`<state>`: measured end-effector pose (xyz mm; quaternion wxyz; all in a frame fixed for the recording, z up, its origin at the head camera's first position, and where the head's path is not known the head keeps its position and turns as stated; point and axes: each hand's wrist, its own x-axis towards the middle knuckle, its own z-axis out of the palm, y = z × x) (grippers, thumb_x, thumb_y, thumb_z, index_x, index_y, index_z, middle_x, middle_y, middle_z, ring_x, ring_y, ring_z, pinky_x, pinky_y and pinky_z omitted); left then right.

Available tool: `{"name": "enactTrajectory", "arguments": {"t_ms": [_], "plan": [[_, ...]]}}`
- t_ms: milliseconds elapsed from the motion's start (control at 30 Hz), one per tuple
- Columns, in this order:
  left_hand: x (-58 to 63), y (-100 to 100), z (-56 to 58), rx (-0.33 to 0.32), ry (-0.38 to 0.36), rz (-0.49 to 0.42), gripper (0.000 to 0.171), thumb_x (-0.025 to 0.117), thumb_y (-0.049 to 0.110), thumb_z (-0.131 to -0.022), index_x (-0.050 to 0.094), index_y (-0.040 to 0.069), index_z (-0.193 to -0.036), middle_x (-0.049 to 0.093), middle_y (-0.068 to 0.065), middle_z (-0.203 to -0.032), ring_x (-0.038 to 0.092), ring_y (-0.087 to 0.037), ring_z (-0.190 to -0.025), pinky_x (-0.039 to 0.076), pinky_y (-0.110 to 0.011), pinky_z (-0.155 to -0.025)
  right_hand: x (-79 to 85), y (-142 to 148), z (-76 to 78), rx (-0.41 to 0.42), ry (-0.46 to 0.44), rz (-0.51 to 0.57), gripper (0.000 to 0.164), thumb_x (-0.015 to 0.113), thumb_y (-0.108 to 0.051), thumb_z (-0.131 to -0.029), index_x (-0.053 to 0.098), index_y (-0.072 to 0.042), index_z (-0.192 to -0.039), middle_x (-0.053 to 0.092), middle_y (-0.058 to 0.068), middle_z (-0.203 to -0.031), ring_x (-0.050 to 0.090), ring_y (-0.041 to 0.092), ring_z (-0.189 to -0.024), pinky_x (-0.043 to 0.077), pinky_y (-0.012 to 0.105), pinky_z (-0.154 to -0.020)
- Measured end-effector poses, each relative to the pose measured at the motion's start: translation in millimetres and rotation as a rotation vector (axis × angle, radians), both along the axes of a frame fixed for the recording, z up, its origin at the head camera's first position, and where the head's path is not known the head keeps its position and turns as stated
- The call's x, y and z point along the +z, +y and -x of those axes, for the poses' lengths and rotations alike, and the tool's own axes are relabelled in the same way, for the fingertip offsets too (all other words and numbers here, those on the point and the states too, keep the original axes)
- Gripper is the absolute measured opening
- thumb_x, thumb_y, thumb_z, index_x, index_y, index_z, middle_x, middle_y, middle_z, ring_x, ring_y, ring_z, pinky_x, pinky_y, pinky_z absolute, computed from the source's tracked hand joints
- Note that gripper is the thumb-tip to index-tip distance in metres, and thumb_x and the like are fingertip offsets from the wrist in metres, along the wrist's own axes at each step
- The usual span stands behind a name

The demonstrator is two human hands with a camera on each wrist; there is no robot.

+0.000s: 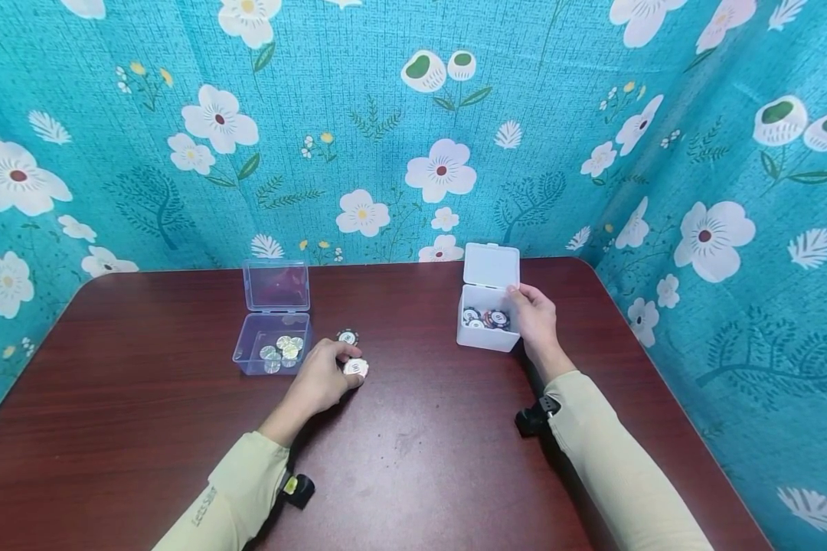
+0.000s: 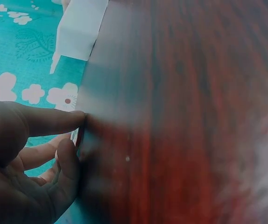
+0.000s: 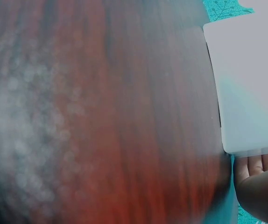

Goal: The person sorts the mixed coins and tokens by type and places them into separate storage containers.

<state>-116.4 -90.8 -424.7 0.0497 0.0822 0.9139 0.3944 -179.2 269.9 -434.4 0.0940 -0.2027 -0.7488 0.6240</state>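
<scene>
My left hand (image 1: 320, 375) is at the table's middle, pinching a white poker chip (image 1: 356, 368) between thumb and fingers at the tabletop. Just behind it lies a black-and-white poker chip (image 1: 348, 337). In the left wrist view, the thumb and a finger meet at the chip's thin edge. My right hand (image 1: 537, 321) grips the right wall of a white plastic box (image 1: 485, 339), thumb at the rim. Several poker chips (image 1: 498, 318) lie inside this box, and its lid (image 1: 491, 265) stands raised. The right wrist view has the fingers against the box's outer side.
Left of my left hand stands a clear plastic box (image 1: 246, 353) with its lid (image 1: 276, 286) raised. Several shiny coins (image 1: 289, 350) lie in it. Both boxes stand toward the back of the dark red wooden table (image 1: 413, 474). A teal flowered curtain (image 1: 358, 138) hangs behind the table.
</scene>
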Motion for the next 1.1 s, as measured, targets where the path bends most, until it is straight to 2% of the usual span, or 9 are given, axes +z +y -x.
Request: {"name": "enactTrajectory", "arguments": {"t_ms": [500,767,1100], "plan": [[-2.0,3,-7.5,-0.026,0.062,0.028,0.032,0.083,0.003,-0.076,0.070,0.009,-0.105,0.056,-0.006,-0.094,0.051,-0.021,-0.085,0.042,-0.037,-0.077,-1.8,0,0.3,0.008,0.004,0.010,0.042,0.057,-0.031,-0.103,0.061,-0.002,-0.132,0.061,0.019,-0.129,0.054,0.030,-0.116,0.040,0.043,-0.104],[2.0,5,-11.8,-0.031,0.077,0.033,0.033,0.083,0.003,-0.075,0.070,0.010,-0.105,0.057,-0.007,-0.098,0.054,-0.024,-0.089,0.044,-0.040,-0.080,-0.5,1,0.1,0.010,0.000,0.007,0.043,0.057,-0.033,-0.103,0.061,-0.002,-0.133,0.061,0.019,-0.130,0.054,0.030,-0.118,0.039,0.044,-0.105],[4.4,8,-11.1,-0.042,0.075,0.061,0.033,0.084,0.003,-0.074,0.069,0.014,-0.101,0.056,-0.003,-0.094,0.054,-0.021,-0.084,0.045,-0.040,-0.077,0.0,1,0.1,0.007,-0.004,0.012,0.043,0.056,-0.032,-0.104,0.060,-0.001,-0.133,0.060,0.018,-0.130,0.054,0.028,-0.116,0.041,0.041,-0.103]]}}
